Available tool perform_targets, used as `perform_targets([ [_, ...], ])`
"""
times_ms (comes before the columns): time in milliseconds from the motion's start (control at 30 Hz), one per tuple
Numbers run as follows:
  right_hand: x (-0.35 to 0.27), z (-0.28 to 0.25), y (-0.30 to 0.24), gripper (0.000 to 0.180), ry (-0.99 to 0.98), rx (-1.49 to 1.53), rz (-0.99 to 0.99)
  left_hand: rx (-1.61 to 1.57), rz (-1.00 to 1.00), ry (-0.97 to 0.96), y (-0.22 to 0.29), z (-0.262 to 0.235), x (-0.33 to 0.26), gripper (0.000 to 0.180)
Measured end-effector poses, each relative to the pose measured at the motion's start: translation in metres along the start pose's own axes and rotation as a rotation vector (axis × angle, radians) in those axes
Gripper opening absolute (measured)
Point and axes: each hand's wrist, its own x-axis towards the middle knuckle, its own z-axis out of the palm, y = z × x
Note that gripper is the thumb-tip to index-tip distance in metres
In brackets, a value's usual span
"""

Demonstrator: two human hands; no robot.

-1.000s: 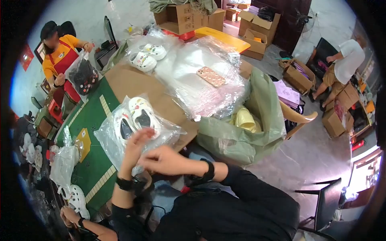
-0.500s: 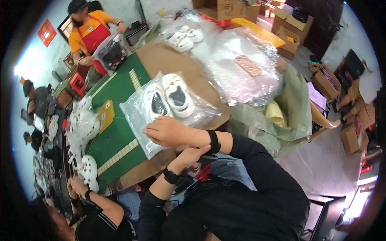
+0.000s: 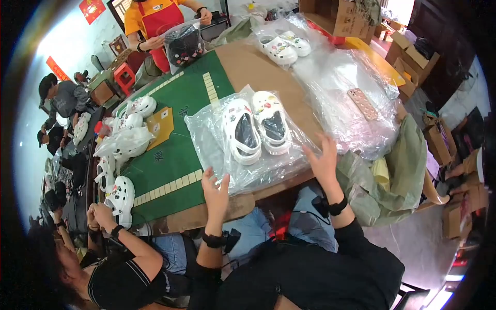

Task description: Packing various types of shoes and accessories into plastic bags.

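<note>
Two open hands at the near edge of a worktop (image 3: 258, 64), flanking a bagged pair of shoes. The left hand (image 3: 216, 190) is raised with fingers spread, its grip holding nothing, fingertips just at the near edge of the clear plastic bag (image 3: 248, 170). The right hand (image 3: 324, 160) is likewise spread and empty, at the bag's right edge; whether it touches the film cannot be told. Inside the bag lie two white clogs (image 3: 256, 126) side by side, openings upward, small charms on their toes. The bag rests partly on a green mat (image 3: 175, 150) and partly on bare brown board. To the right lies a heap of loose clear plastic sheets (image 3: 351, 77); a second bagged white pair (image 3: 284, 47) sits at the far end. More white clogs (image 3: 121, 199) cluster at the mat's left edge, near another person's hands (image 3: 101, 217). A person in a red apron (image 3: 160, 20) holds a bag beyond the worktop.
</note>
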Motion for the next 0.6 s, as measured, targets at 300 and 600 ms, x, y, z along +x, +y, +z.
perform_targets([
  [300, 0.012, 0.002, 0.068, 0.066, -0.69, 0.045, 0.726, 0.06, -0.418, -0.573, -0.023, 0.008, 0.038, 0.06],
  [600, -0.003, 0.001, 0.091, 0.029, -0.615, 0.692, 1.019, -0.434, -0.48, -0.417, -0.028, -0.002, 0.03, 0.027],
])
